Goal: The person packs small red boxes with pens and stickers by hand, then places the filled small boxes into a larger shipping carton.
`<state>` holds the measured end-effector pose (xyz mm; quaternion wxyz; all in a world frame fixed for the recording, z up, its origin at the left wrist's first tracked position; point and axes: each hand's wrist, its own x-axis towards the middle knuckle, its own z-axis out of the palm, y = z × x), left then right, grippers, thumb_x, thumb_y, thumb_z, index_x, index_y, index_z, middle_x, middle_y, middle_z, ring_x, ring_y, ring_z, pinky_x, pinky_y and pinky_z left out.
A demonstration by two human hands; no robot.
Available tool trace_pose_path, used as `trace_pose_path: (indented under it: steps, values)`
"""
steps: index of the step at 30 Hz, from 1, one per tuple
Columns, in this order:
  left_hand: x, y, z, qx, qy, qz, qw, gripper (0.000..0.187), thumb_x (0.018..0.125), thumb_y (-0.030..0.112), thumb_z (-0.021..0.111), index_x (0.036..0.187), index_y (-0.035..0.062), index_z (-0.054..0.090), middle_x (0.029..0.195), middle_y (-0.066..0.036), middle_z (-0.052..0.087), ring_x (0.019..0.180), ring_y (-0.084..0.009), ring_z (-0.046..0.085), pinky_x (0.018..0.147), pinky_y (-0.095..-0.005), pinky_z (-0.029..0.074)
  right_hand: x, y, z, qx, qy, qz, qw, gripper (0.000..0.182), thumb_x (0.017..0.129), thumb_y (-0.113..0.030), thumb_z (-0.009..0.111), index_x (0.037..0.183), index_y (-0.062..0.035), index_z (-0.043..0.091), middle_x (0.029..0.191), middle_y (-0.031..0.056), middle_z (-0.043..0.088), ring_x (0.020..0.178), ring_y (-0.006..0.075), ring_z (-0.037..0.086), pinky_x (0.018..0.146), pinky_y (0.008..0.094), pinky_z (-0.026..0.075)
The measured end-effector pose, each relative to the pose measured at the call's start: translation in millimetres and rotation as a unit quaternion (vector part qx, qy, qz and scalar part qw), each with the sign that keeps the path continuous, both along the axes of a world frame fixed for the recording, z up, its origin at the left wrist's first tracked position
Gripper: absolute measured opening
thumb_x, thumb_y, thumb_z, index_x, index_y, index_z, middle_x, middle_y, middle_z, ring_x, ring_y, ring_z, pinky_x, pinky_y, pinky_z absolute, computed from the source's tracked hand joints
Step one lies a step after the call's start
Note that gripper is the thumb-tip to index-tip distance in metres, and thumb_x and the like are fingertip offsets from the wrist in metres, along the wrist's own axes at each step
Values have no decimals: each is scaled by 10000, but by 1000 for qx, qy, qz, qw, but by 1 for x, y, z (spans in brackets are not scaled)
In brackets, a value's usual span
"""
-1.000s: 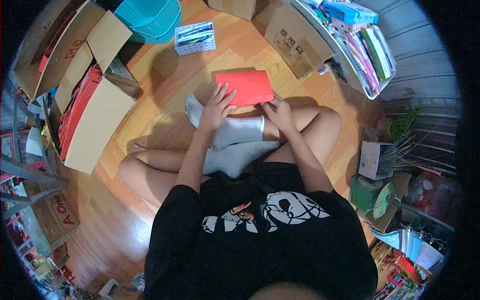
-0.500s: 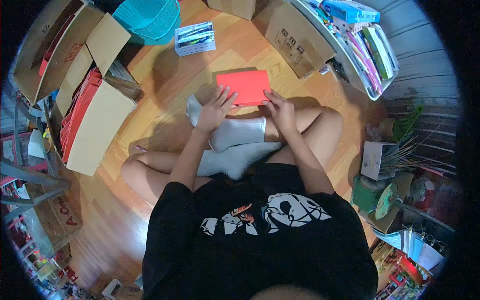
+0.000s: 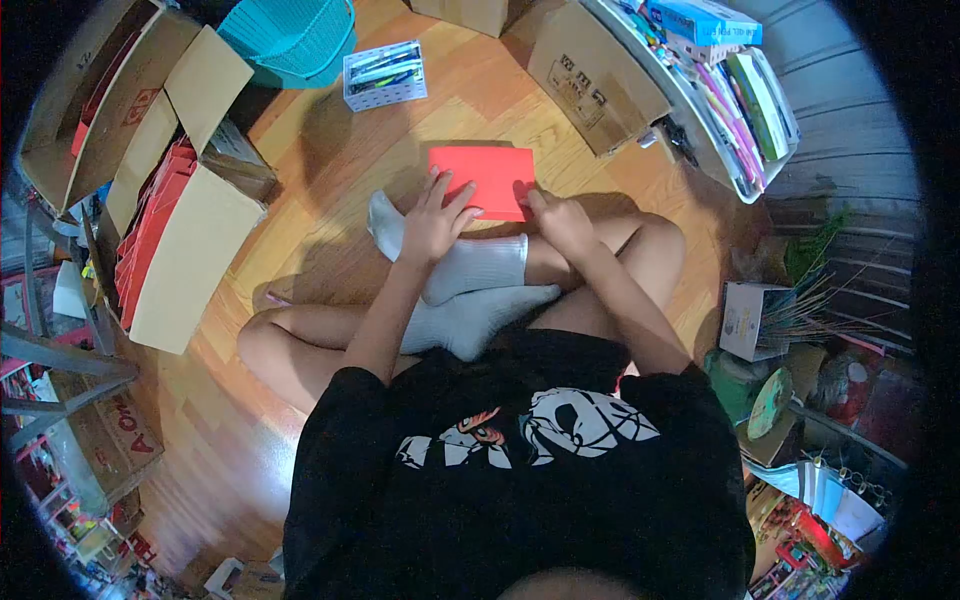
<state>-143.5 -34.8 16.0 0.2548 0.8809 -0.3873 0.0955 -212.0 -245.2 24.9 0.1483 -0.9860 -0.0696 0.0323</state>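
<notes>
A flat red rectangular piece [image 3: 487, 176], like a folded card or envelope, lies in front of my crossed feet. My left hand [image 3: 432, 226] rests on its lower left part, fingers spread apart over the surface with the thumb near the bottom edge. At the lower right corner my right hand [image 3: 563, 224] is closed, its curled fingers and thumb pinching the edge. White socks [image 3: 478, 268] are on my feet, just below the red piece.
A polka-dot box of pens [image 3: 385, 92] and a turquoise basket [image 3: 290, 45] stand ahead. Cardboard boxes [image 3: 195, 270] with red pieces are on the left. A carton [image 3: 592, 85] and a tray of stationery [image 3: 735, 180] stand at the upper right; a potted plant [image 3: 750, 315] is at right.
My right hand has turned and its fingers have curled closer around the red piece's lower right corner. My left hand has slid slightly right across the piece. The view has shifted a little.
</notes>
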Motion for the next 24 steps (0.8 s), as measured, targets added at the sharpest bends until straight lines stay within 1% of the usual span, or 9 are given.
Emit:
trace_pose_path:
  steps: [4,6,9,10,12,15,18,23,24]
  values:
    - [2,-2,-14,11,-77,13,997,398,745,372,571,1061,130,568,1110,-186,488,1102,-359,426,803,-392,459,10,1,24,-1,-52,22,998,460,776,-280,542,1204,-154,426,1060,243,498,851,319,587,685,372,502]
    - [2,-4,-17,24,-85,14,996,400,746,371,569,1057,120,567,1101,-190,491,1096,-364,428,788,-388,467,14,1,20,-68,-158,61,983,535,757,-338,558,1249,-215,390,1193,264,389,1000,327,521,785,374,471]
    - [2,-7,-23,37,-112,14,993,408,748,372,568,1049,97,563,1089,-202,494,1084,-372,434,757,-384,481,17,-3,1,-23,-106,52,993,560,753,-323,570,1270,-266,363,1277,281,277,1086,349,453,851,377,434]
    - [3,-7,-25,37,-133,14,990,415,747,373,567,1045,84,560,1085,-210,493,1077,-376,438,742,-383,486,18,-3,3,-23,-106,55,993,560,753,-323,570,1270,-266,363,1277,281,277,1086,349,453,851,377,434]
    - [5,-5,-29,44,-151,7,987,415,747,373,568,1038,77,560,1078,-217,495,1069,-376,445,736,-382,488,17,-2,5,127,-12,13,992,514,783,-307,542,1265,-255,372,1296,289,245,1078,367,453,827,369,448]
    - [9,-4,-28,63,-162,-2,985,412,747,372,569,1023,66,562,1067,-225,497,1066,-371,449,726,-378,492,22,3,21,79,76,-31,994,476,810,-291,510,1265,-255,373,1299,298,229,1066,374,460,799,362,462]
    - [6,-6,-32,63,-172,2,983,403,749,364,570,1012,59,563,1064,-227,497,1072,-367,445,734,-380,488,19,5,17,23,45,-10,999,456,827,-284,490,1266,-255,372,1296,300,231,1028,370,492,768,357,475]
    - [0,-9,-29,32,-205,30,978,398,745,348,578,1013,55,560,1065,-213,502,1097,-359,422,794,-386,461,13,7,8,21,-14,-1,1000,464,828,-288,488,1273,-263,359,1303,295,220,979,376,521,757,373,478]
    - [-2,-9,-23,40,-149,23,988,389,764,322,558,1047,55,543,1093,-213,489,1116,-359,403,817,-386,450,13,7,8,34,0,-8,999,471,825,-287,495,1275,-266,355,1308,289,216,983,376,519,763,376,476]
